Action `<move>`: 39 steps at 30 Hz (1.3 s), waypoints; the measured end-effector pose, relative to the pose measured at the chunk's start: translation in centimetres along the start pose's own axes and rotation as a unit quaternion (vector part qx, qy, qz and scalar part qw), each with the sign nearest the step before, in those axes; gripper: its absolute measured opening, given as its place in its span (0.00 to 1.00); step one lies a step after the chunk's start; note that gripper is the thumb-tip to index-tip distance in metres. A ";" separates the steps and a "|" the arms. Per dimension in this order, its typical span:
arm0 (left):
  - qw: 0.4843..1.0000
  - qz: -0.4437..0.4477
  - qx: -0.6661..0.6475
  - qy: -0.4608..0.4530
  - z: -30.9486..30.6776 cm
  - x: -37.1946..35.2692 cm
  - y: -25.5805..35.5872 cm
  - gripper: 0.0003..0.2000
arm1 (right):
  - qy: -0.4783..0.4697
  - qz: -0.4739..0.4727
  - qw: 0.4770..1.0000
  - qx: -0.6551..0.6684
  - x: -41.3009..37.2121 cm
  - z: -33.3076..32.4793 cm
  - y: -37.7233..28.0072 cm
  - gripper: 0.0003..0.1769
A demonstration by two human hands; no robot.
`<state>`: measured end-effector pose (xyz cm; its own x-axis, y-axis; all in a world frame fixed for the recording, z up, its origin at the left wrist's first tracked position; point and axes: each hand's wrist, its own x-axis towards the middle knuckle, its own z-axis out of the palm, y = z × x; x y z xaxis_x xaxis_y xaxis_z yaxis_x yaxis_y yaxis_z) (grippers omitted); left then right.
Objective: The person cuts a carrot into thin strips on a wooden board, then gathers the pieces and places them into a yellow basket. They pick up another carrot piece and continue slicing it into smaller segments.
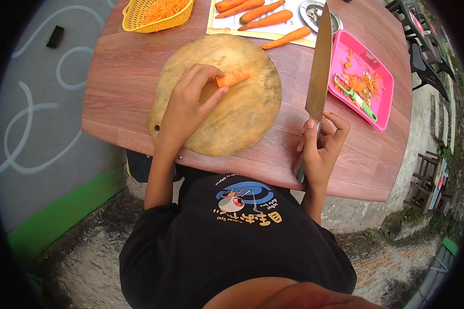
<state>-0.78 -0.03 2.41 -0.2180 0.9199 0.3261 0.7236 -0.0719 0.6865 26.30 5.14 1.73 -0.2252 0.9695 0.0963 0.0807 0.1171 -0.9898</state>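
Observation:
My left hand [193, 98] is over the round wooden cutting board [232, 123], its thumb and fingers closed on the near end of a short carrot piece [234, 78]. To the right of the board, my right hand [322, 147] grips the handle of a large knife [319, 67]. The broad blade points away from me, raised near the table's right side. Beyond the board, several whole carrots [266, 19] rest on a yellow-edged paper [227, 26]. One carrot [286, 37] lies across its near edge.
A yellow basket [157, 24] of shredded carrot stands at the far left. On the right, a pink tray [386, 105] holds peelings and a green-and-white peeler [357, 98]. A round metal dish [314, 11] sits behind the knife. The wooden table [118, 87] has a curved edge.

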 end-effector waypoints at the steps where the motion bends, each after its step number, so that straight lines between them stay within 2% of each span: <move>1: 1.000 -0.004 -0.017 0.006 0.0 0.0 0.1 0.13 | -0.001 0.001 1.000 -0.003 -0.2 0.3 -0.6 0.19; 3: 1.000 -0.010 -0.024 0.013 0.2 0.0 0.1 0.14 | -0.064 0.078 0.995 0.027 -0.6 0.8 -2.3 0.19; 9: 0.998 -0.019 -0.040 0.037 0.5 0.0 0.1 0.13 | -0.129 0.029 0.989 -0.058 -0.7 2.3 -2.8 0.18; 11: 0.998 -0.021 -0.040 0.041 0.6 0.0 0.0 0.13 | -0.160 -0.053 0.980 -0.105 -0.6 2.8 -2.5 0.18; 15: 0.999 -0.012 -0.031 0.041 0.7 0.0 0.0 0.12 | -0.206 -0.010 0.969 -0.134 -0.7 3.2 -3.7 0.17; 22: 0.998 -0.028 -0.026 0.053 1.1 0.1 0.6 0.11 | -0.218 0.019 0.960 -0.173 -1.0 4.0 -4.5 0.17; 25: 0.998 -0.039 -0.016 0.048 1.1 0.3 1.2 0.11 | -0.208 -0.008 0.961 -0.182 -1.2 4.2 -4.5 0.17; 30: 0.998 -0.019 0.012 0.061 2.2 0.7 1.4 0.09 | -0.221 -0.091 0.934 -0.265 -1.9 4.7 -4.7 0.17; 39: 0.995 -0.031 0.024 0.095 2.9 0.9 1.4 0.09 | -0.260 -0.069 0.907 -0.323 -2.1 5.1 -5.3 0.23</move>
<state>1.96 1.79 1.75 -0.3803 0.8316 0.4048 0.7348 0.0059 0.6782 21.40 1.34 6.27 -0.6897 0.7240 -0.0141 0.5323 0.4937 -0.6877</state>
